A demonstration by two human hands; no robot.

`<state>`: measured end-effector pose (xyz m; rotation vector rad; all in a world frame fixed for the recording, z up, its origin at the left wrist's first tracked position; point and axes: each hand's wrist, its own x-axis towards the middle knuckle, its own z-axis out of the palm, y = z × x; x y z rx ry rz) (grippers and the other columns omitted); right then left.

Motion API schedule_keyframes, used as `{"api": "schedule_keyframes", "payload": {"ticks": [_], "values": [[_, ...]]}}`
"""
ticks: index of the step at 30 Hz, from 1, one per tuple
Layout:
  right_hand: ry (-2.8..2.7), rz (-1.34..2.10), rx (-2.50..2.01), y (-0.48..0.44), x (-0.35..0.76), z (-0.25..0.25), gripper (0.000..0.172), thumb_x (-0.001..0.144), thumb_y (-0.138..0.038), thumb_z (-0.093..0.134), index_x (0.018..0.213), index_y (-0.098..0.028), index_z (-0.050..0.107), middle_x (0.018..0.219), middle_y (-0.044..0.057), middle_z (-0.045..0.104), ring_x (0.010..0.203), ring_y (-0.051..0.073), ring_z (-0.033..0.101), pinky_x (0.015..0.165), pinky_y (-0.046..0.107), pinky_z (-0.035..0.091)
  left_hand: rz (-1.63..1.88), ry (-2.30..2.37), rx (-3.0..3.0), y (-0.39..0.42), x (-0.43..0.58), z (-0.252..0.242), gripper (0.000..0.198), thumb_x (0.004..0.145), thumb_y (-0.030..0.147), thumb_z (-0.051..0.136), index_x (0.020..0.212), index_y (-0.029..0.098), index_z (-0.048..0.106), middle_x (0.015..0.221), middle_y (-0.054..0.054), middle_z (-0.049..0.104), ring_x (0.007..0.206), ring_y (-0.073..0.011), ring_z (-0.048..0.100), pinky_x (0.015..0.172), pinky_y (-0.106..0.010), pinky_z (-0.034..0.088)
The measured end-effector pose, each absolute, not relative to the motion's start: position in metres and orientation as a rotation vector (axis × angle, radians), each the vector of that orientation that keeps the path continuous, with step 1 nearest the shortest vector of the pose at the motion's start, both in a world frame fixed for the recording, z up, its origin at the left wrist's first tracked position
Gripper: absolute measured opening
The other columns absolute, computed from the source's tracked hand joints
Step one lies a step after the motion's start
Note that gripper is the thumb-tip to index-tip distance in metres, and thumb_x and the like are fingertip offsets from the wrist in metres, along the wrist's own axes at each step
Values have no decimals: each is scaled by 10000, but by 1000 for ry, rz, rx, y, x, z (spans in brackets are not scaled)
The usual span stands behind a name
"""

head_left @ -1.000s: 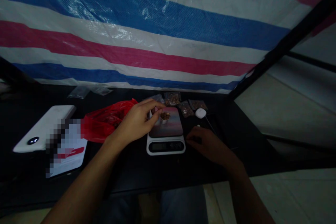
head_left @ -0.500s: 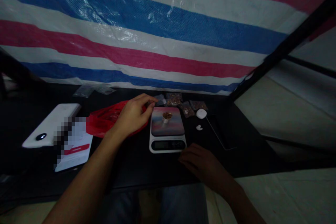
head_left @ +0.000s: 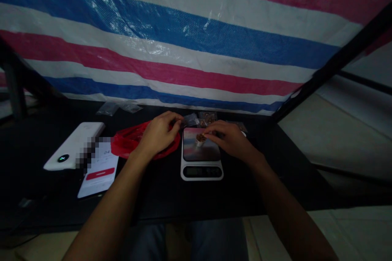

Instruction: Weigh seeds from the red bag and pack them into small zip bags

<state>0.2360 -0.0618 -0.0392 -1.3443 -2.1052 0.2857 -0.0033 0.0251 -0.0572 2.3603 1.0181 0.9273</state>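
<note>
A white digital kitchen scale (head_left: 202, 172) lies on the black table, and a small cup (head_left: 200, 143) heaped with brown bits stands on its plate. Over the cup's rim, my right hand (head_left: 231, 138) reaches in from the right, thumb and fingertips pinched together at the brown bits. What is between them is too small to name. My left hand (head_left: 161, 132) rests over a red plastic bag (head_left: 128, 140); its fingers are closed near the edge of a small clear plastic bag (head_left: 191, 120). Whether they grip that bag is hidden.
Small bags of brown bits (head_left: 207, 118) lie behind the scale. At left are a white power bank (head_left: 76, 142), a lit phone (head_left: 99, 171) and flat clear bags (head_left: 108, 109). A striped tarp (head_left: 183, 55) hangs behind; a dark frame bar (head_left: 330, 61) slants at right.
My right hand has moved from beside the scale's front corner up and over to the cup on its plate. My left hand has kept its place. The view has shifted slightly.
</note>
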Motion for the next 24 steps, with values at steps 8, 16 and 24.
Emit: {"api": "schedule_keyframes", "payload": {"ticks": [8, 16, 24], "values": [[-2174, 441, -1266, -57, 239, -34, 146, 946, -228, 638, 970, -242, 781, 1024, 44, 776, 969, 185, 711, 893, 335, 539, 874, 1024, 2364, 25, -3, -58, 279, 969, 308, 487, 1053, 196, 727, 1125, -78, 737, 1039, -250, 688, 983, -404, 515], [-1666, 427, -1359, -47, 263, -51, 211, 916, -335, 630, 1004, -192, 758, 984, 69, 781, 870, 201, 716, 784, 328, 560, 878, 959, 2488, 37, 4, -56, 299, 942, 244, 484, 1096, 162, 727, 1139, -105, 734, 1112, -270, 656, 1035, -442, 493], [-1705, 390, -1430, -42, 265, -81, 228, 912, -316, 590, 998, -200, 766, 970, 57, 783, 872, 198, 717, 793, 318, 552, 355, 656, 2623, 90, 56, -59, 577, 704, 75, 516, 1241, 166, 707, 1323, -122, 682, 1232, -270, 625, 1108, -381, 444]]}}
